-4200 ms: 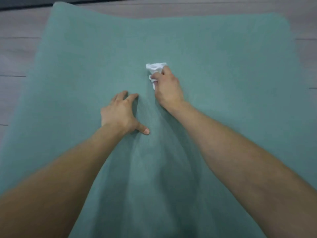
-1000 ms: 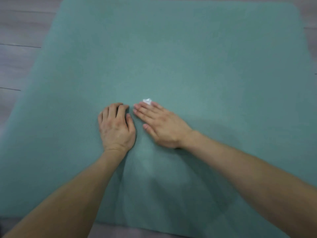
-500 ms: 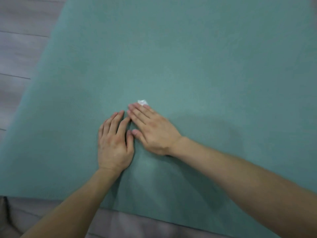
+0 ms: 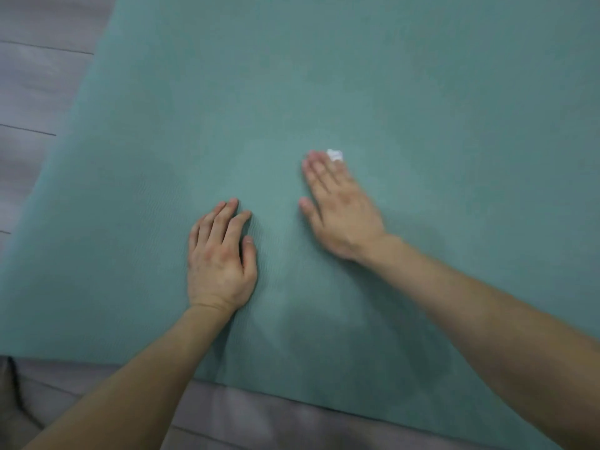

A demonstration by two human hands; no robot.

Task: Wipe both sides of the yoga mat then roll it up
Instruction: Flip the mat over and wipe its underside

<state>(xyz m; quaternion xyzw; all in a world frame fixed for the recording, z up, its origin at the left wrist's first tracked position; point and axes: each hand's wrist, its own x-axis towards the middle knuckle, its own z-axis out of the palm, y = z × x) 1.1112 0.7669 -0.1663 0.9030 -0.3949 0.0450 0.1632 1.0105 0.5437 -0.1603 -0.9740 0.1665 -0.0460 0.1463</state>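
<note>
Nearest the person: a strip of grey plank floor (image 4: 259,423), below both wrists. Dark shape (image 4: 11,381) at the low left corner, left of the left forearm; too blurred to identify.

Near edge of the yoga mat (image 4: 422,92) runs across just behind the forearms, slanting down to the right. The mat is teal, spread flat and unrolled, with a fine ribbed texture. It lies under both hands and fills most of the view.

Both forearms are bare and reach forward over the near edge.

Left hand (image 4: 220,254): palm down, flat on the mat. Fingers straight and close together, thumb alongside, holding nothing. It sits closer to the person than the right hand and to its left, with a gap of bare mat between the two.

Right hand (image 4: 341,209): palm down, further out on the mat. Fingers extended, lying side by side and angled slightly left, thumb out to the left. The image here is a little blurred.

White wipe (image 4: 334,154): small crumpled wad. Only a bit shows, poking out past the right fingertips, with the rest under the flat fingers, which press it against the mat. The fingers are not curled round it.

Beyond the fingertips the mat runs on out of view at the top and to the right. Left of the left hand, past the mat's long edge, more grey planks with dark seams.
</note>
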